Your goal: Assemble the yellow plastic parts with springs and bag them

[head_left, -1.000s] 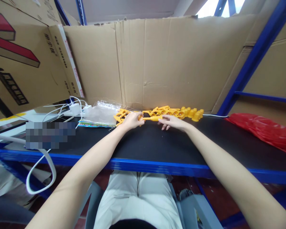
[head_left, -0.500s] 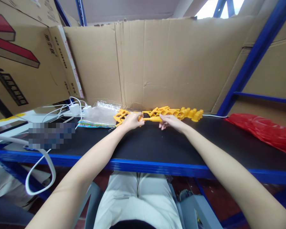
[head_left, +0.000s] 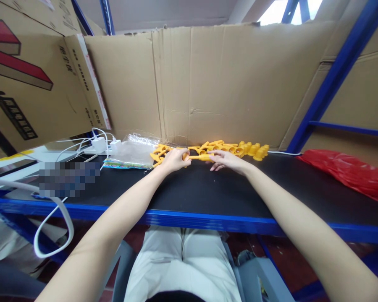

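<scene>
My left hand is closed around the left end of a slim yellow plastic piece, whose shaft looks ridged and widens toward the right. At that wider right end are the fingertips of my right hand; its lower fingers are loosely spread and the thumb is partly hidden. The piece lies level, just over the black tabletop. Behind both hands is a row of loose yellow plastic parts, some rod-like and some with round cups. Yellow cup-shaped pieces stand at the right end of the row.
Left of the parts lies a clear plastic bag. White chargers with cables sit farther left, near a pixelated item. A red plastic bag lies on the right. A cardboard sheet stands behind, and a blue rail edges the table.
The fingers of my right hand have shifted and loosened a little around the piece's right end. The piece seems slightly turned, with ridges now showing. My left hand stays in place.
</scene>
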`<act>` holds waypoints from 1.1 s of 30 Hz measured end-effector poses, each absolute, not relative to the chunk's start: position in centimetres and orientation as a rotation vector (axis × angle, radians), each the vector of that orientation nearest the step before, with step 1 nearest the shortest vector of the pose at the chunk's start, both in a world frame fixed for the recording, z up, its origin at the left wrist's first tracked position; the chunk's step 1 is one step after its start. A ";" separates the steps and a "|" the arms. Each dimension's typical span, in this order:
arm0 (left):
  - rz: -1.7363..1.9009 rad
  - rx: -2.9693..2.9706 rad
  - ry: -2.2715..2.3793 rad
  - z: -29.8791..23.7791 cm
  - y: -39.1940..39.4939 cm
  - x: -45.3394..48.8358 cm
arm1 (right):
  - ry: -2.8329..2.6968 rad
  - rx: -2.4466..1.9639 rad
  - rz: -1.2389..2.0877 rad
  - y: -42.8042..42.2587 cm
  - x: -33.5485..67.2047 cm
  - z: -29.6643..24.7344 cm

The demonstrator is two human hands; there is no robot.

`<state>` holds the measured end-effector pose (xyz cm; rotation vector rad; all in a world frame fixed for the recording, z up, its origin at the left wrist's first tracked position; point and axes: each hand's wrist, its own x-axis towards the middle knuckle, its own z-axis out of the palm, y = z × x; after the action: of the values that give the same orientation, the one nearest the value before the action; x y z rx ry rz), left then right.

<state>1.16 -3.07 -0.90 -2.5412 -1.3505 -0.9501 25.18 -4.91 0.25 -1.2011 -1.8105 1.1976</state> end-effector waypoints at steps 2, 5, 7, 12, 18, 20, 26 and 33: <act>-0.952 -2.534 -1.357 -0.9 -3.1 1.1 | -1.845 -1.140 1.196 -4.9 25.3 0.2; -0.953 -2.536 -1.361 -0.8 -3.1 1.2 | -1.841 -1.122 1.181 -5.0 25.2 0.2; -0.949 -2.540 -1.370 -0.8 -3.2 1.2 | -1.826 -1.134 1.167 -5.1 25.0 0.3; -0.943 -2.543 -1.380 -0.7 -3.3 1.2 | -1.804 -1.162 1.168 -5.4 24.6 0.5; -0.915 -2.560 -1.365 -0.9 -3.1 1.1 | -1.744 -1.127 1.239 -4.9 24.6 -0.1; -0.909 -2.572 -1.352 -1.0 -3.1 1.0 | -1.680 -1.099 1.288 -4.7 24.6 -0.1; -0.938 -2.685 -1.370 -1.1 -3.3 0.9 | -1.539 -1.144 1.192 -4.6 25.4 0.8; -0.816 -2.764 -1.275 -1.8 -1.9 0.5 | -1.408 -1.171 0.887 -3.9 26.9 2.3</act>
<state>0.46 -1.89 -1.78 -2.7643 -1.2745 -0.8164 26.85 -3.93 2.29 -1.1710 -1.4075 0.8873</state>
